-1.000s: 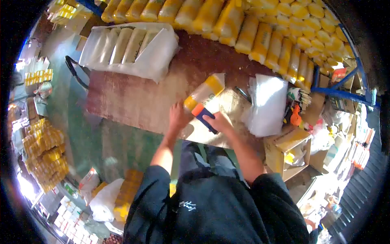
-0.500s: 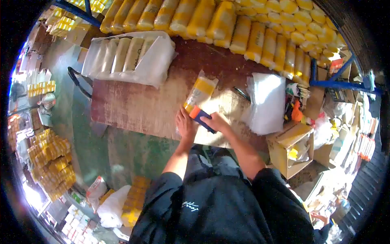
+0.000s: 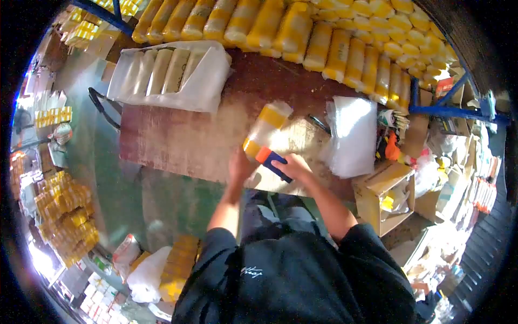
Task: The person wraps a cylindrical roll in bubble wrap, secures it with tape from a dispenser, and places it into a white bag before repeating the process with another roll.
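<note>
The left hand (image 3: 239, 164) clasps the near end of a yellow-and-white packet (image 3: 263, 128), which lies slanted on the wooden table (image 3: 178, 140) with its far end pointing towards the back; held at the bottom like this, the packet seems steadied so that the other hand can work at that same end; the right hand (image 3: 294, 164) is clenched around an orange-and-blue tool (image 3: 271, 161), pressing its orange head against the packet's lower end, just beside the left fingers; the tool lies aslant across the table edge, apparently so that its head meets the packet squarely; what the tool does I cannot tell; a stack of clear bags (image 3: 353, 135) lies to the right, near the working hand; a white sack (image 3: 205, 81) holding pale packets lies at the back left, and rows of finished yellow packets (image 3: 324, 43) line the far edge, well apart from the hands; an open cardboard box (image 3: 386, 197) stands at the right corner.
</note>
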Motion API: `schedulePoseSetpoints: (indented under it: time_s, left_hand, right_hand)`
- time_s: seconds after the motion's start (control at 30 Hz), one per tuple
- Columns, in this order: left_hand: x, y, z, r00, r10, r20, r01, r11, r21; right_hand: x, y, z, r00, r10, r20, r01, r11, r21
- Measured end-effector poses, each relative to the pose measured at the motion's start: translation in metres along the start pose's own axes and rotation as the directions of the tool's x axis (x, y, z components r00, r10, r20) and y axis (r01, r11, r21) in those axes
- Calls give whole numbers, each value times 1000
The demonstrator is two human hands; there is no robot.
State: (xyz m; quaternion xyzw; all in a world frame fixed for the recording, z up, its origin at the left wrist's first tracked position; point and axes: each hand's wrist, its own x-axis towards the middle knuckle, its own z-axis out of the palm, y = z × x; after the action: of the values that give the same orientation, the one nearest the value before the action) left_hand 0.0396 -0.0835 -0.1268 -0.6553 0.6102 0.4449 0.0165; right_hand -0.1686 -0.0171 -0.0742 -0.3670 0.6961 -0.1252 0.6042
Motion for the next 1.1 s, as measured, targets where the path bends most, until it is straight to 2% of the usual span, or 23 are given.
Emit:
schedulePoseSetpoints:
  time_s: [0.03,0.1,0.17,0.2,0.27,0.33,0.37,0.43,0.47,0.5,0.53,0.57,0.67,0.7,0.77,0.83,0.87,0.93,0.97,1.0,1.03,1.07,1.1]
  left_hand:
    - [1,-1,-32,973,115,200,-72,974,-213]
    - [8,-22,-9,986,164,-15,-161,981,112]
    - [-19,0,2,822,397,-409,-301,911,281]
    - [-19,4,9,903,178,-391,-122,979,164]
    - [-6,-1,1,968,120,-219,-96,988,118]
    - [11,-8,-23,996,61,62,-67,992,106]
    - [10,-5,-27,996,72,44,-78,987,143]
    - [-2,13,-35,995,94,22,-97,970,221]
    - [-2,-5,-14,881,461,-107,-406,852,332]
    - [-3,-5,-14,915,392,-93,-359,898,256]
    - [-2,-7,-15,944,322,-73,-305,935,180]
    - [4,-5,-19,964,260,-54,-254,962,105]
    - [4,-9,-18,956,294,5,-291,944,153]
    - [4,-5,-14,955,297,27,-297,940,166]
    - [-4,2,3,944,289,-157,-260,949,180]
    - [-4,13,5,926,246,-287,-181,955,234]
    - [-3,12,3,944,196,-266,-144,968,203]
    - [12,11,-3,967,90,-237,-60,990,128]
    - [20,6,-10,995,11,-94,-3,996,86]
    - [30,1,-19,997,-68,48,65,996,55]
    - [34,-2,-25,972,-144,185,140,990,32]
    - [25,-6,-22,945,-134,299,221,934,-281]
    - [-9,15,-30,901,112,419,295,550,-782]
  right_hand:
    - [6,2,3,1000,-27,15,27,999,-21]
    - [21,9,11,996,-75,44,77,996,-55]
    - [28,-2,18,997,-60,40,61,997,-42]
    - [28,-5,18,998,-53,37,55,997,-47]
    - [31,7,17,996,-42,84,41,999,11]
    - [16,3,-1,997,-71,30,74,987,-145]
    - [11,-5,-5,996,-94,6,93,973,-213]
    - [10,-15,2,997,-21,69,28,995,-96]
    - [18,-13,11,997,-25,74,30,997,-68]
    - [24,-8,16,997,-28,78,31,999,-43]
    - [22,-1,21,995,-92,46,92,996,4]
    - [18,10,9,994,-105,-11,88,880,-467]
    - [-18,-10,-10,997,55,-59,-77,864,-497]
    - [-6,-9,3,991,46,-125,-94,904,-418]
    - [31,10,50,966,54,-253,-118,962,-245]
    - [51,17,80,776,-239,-584,226,969,-96]
    - [56,18,71,901,-69,-428,34,996,-88]
    - [88,61,66,860,-122,-496,-30,957,-288]
    - [97,79,66,843,-151,-516,-66,923,-378]
    - [70,56,39,884,36,-466,-119,982,-150]
    - [53,58,17,864,-75,-497,2,989,-145]
    - [47,75,6,818,-254,-516,57,929,-366]
    - [43,93,-5,740,-430,-517,58,807,-588]
